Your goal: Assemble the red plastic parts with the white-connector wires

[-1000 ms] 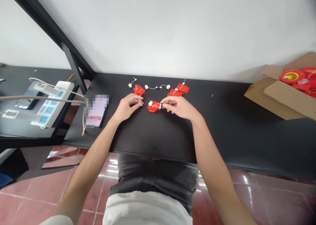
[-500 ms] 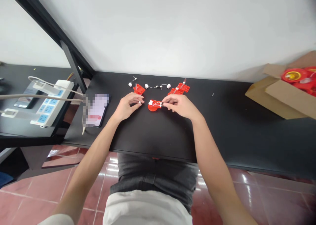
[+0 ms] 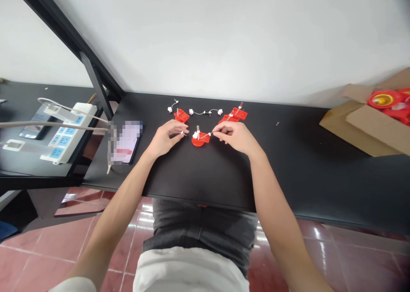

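Observation:
Between my hands a red plastic part with a rounded lower edge lies on the black table. A small white piece sits on its left end, and a narrow translucent strip sticks up beside it. My right hand pinches the thin tip of a white wire; a small white bead is on the wire near the fingertips. My left hand is closed in a pinch on a small white piece with a thin pin, left of the red part.
Behind lie several white wired pieces, a red part and more red parts. A phone and a white power strip with cables are at left. A cardboard box of red items stands at right.
The strip on the red part now stands up, where it lay flat before. My right hand has shifted slightly, with the wire end still in its fingers. My left hand stays nearly still.

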`<control>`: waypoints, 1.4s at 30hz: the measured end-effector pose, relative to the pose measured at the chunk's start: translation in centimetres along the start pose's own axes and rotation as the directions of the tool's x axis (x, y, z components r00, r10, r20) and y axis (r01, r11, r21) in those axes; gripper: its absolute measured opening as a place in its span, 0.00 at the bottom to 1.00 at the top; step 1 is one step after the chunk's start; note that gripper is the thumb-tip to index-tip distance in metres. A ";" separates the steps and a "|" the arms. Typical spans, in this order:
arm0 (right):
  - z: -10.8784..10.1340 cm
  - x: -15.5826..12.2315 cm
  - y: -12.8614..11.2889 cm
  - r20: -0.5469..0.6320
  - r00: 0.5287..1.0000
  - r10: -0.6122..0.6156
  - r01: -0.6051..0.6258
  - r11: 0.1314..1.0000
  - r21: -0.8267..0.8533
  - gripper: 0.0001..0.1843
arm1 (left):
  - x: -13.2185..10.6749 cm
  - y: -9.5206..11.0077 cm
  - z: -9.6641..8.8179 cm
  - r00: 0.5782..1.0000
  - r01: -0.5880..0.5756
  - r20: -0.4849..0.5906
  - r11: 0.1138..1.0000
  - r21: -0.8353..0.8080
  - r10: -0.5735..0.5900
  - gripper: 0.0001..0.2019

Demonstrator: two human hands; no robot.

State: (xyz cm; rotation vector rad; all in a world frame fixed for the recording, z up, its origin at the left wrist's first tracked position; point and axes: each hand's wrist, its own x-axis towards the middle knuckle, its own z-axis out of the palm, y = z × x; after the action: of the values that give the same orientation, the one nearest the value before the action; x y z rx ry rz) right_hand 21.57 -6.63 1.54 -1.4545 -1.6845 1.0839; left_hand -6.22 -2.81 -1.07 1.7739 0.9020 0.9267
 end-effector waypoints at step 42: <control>1.0 0.2 0.2 -0.005 0.993 -0.117 0.117 0.985 0.127 0.06 | -0.3 1.0 1.6 0.993 -0.074 0.119 0.914 0.400 0.028 0.25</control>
State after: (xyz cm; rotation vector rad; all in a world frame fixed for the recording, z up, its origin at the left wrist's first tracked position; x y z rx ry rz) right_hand 20.78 -6.59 0.89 -1.2597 -1.6494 1.1073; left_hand -4.78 -4.05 -0.67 2.1866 1.0333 0.6976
